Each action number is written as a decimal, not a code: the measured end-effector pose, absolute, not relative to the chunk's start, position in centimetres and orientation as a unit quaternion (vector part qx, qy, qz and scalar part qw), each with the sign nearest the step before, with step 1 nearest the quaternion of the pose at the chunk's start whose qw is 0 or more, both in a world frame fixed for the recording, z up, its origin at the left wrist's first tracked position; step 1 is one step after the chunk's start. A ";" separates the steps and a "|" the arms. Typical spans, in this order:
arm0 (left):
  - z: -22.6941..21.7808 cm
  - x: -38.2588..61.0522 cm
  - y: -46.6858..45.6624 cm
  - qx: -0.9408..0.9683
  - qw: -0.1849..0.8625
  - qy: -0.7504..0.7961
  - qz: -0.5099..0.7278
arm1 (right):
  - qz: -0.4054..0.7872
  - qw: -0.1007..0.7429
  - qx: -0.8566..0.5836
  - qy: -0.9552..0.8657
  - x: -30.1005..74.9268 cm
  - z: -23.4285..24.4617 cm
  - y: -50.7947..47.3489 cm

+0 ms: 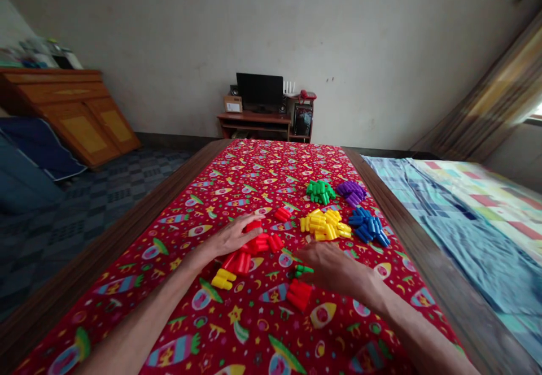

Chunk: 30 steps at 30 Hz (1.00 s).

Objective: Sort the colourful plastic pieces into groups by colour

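Note:
Small plastic peg pieces lie sorted by colour on a red patterned tablecloth [262,171]. My left hand [231,237] rests on the red pile [254,248], fingers curled over a red piece at its top. My right hand [332,267] lies palm down beside it, fingers pinched on a green piece [303,271]. Just below that hand sits a small red cluster [298,295]. A few yellow pieces [223,279] lie under my left wrist. Beyond the hands are a yellow pile [325,225], a blue pile [368,227], a green pile [320,191] and a purple pile [351,192].
The wooden table edge [393,205] runs along the right, with a bed under a checked sheet [474,217] beside it. A desk with a monitor [259,92] stands at the far wall. A wooden cabinet [80,115] is at the left.

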<state>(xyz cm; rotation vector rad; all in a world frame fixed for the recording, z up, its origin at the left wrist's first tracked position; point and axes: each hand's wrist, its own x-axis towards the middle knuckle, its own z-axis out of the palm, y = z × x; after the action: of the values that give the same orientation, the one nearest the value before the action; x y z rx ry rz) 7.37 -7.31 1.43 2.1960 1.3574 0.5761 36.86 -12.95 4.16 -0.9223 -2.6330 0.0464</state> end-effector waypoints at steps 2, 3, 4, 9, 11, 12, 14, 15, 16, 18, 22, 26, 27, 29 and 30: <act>1.3 7.6 -7.6 0.832 0.248 0.467 0.169 | -0.008 0.156 -0.291 -0.944 36.5 3.2 -14.3; 1.1 7.9 -7.8 0.843 0.240 0.455 0.155 | -0.011 0.154 -0.278 -0.948 36.5 2.8 -14.7; 0.8 8.2 -7.9 0.851 0.224 0.450 0.154 | -0.010 0.166 -0.272 -0.948 36.5 2.3 -14.8; -0.8 9.7 -7.6 0.835 0.135 0.469 0.254 | 0.059 0.195 -0.283 -0.937 36.5 0.7 -13.4; -1.1 9.7 -7.4 0.821 0.140 0.475 0.283 | 0.102 0.171 -0.283 -0.938 36.4 0.9 -12.7; -1.1 9.6 -7.2 0.815 0.146 0.479 0.291 | 0.118 0.168 -0.283 -0.937 36.4 1.3 -12.4; -1.2 9.4 -7.0 0.805 0.153 0.489 0.300 | 0.138 0.179 -0.297 -0.928 36.4 2.7 -12.0; -1.2 9.3 -6.9 0.802 0.154 0.492 0.302 | 0.145 0.196 -0.310 -0.919 36.6 3.6 -11.7; -1.3 9.2 -6.9 0.800 0.153 0.493 0.304 | 0.153 0.220 -0.324 -0.908 36.8 4.5 -11.2; -1.4 9.2 -6.9 0.799 0.152 0.494 0.309 | 0.158 0.286 -0.359 -0.874 37.6 6.2 -9.7; -1.8 9.3 -7.0 0.788 0.153 0.496 0.332 | 0.112 0.393 -0.480 -0.776 40.4 7.9 -3.2; -2.3 9.0 -6.8 0.788 0.146 0.493 0.339 | 0.080 0.382 -0.581 -0.714 42.7 7.8 3.9; -2.4 9.0 -6.7 0.790 0.144 0.492 0.337 | 0.082 0.365 -0.591 -0.714 43.0 7.6 5.2; -2.8 8.8 -6.5 0.796 0.139 0.488 0.331 | 0.096 0.335 -0.592 -0.727 43.2 7.2 7.0; -3.0 8.8 -6.4 0.797 0.135 0.485 0.333 | 0.104 0.325 -0.587 -0.734 43.2 7.0 7.7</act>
<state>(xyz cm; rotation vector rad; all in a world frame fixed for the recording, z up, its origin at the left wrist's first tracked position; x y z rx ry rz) 8.76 -6.43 -2.99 2.3099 1.4056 0.9651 43.19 7.65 6.96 -1.5394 -1.9254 0.2719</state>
